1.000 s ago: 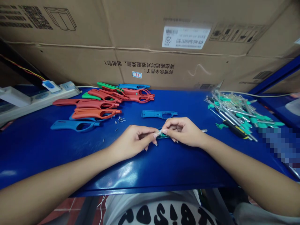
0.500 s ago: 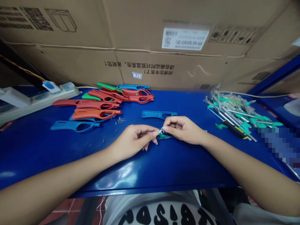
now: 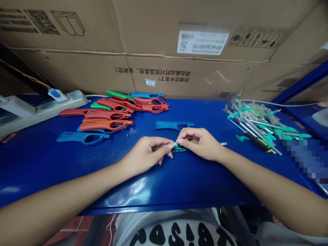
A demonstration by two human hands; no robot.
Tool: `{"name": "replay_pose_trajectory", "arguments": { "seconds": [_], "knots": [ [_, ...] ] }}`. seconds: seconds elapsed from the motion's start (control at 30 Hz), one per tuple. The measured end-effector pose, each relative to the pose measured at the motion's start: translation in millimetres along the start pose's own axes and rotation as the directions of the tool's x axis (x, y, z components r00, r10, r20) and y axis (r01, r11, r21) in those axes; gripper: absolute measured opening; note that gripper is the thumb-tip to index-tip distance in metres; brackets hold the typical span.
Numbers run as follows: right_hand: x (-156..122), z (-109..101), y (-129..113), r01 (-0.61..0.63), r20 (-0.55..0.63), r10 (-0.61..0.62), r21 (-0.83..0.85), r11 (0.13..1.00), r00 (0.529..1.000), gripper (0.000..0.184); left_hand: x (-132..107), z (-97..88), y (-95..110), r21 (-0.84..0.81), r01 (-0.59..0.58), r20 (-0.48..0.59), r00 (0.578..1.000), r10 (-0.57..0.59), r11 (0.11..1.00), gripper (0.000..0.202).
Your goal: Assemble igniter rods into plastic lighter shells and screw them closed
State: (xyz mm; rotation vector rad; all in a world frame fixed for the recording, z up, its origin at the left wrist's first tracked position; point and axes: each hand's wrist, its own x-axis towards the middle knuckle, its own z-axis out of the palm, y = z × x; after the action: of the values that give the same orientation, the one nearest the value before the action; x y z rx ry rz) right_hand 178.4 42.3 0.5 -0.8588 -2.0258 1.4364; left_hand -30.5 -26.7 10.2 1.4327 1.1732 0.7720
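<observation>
1. While the blue tabletop [image 3: 179, 186] shines smooth and glossy, the cardboard [image 3: 97, 37] behind it is matt, creased and printed with upside-down lettering
2. Red shells [image 3: 155, 107], an orange shell [image 3: 102, 124] and a blue shell [image 3: 74, 137], all moulded plastic with looped openings, lie to the left, thin metal pins [image 3: 132, 131] scattered just beside them
3. At the right, slim silvery rods [image 3: 252, 119] with green ends lie tangled, a black-and-yellow handle [image 3: 257, 141] among them
4. The small translucent piece [image 3: 174, 145] is between the two hands, nearer the person than a blue half-shell [image 3: 165, 125]
5. The left hand [image 3: 146, 153] pinches it between thumb and index finger; the right hand [image 3: 201, 143] closes thumb to forefinger on its right end, the exact contact too small to make out
6. The piece looks pale, glassy and narrow; a green part [image 3: 180, 149] shows just below it, and a ridged metal tip [image 3: 223, 144] pokes out beyond the right hand, any join between them hidden
</observation>
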Motion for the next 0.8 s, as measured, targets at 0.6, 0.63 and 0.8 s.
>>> {"name": "replay_pose_trajectory", "arguments": {
  "seconds": [0.6,0.63,0.8],
  "knots": [
    [-1.4,1.2,-7.2,-0.07,0.025,0.069,0.031,0.997,0.997,0.041,-1.2,-0.1,2.1,0.016,0.014,0.002,1.0,-0.014,1.0,0.032],
    [-1.3,0.4,-8.3,-0.086,0.032,0.085,0.032,0.996,0.996,0.043,-1.1,-0.5,1.8,0.012,0.015,0.003,1.0,-0.015,1.0,0.033],
    [-0.7,-0.9,-9.9,-0.152,0.049,0.151,0.037,0.988,0.987,0.051,-1.0,-2.2,-0.1,0.006,0.005,0.009,1.0,-0.005,1.0,0.034]
  ]
}}
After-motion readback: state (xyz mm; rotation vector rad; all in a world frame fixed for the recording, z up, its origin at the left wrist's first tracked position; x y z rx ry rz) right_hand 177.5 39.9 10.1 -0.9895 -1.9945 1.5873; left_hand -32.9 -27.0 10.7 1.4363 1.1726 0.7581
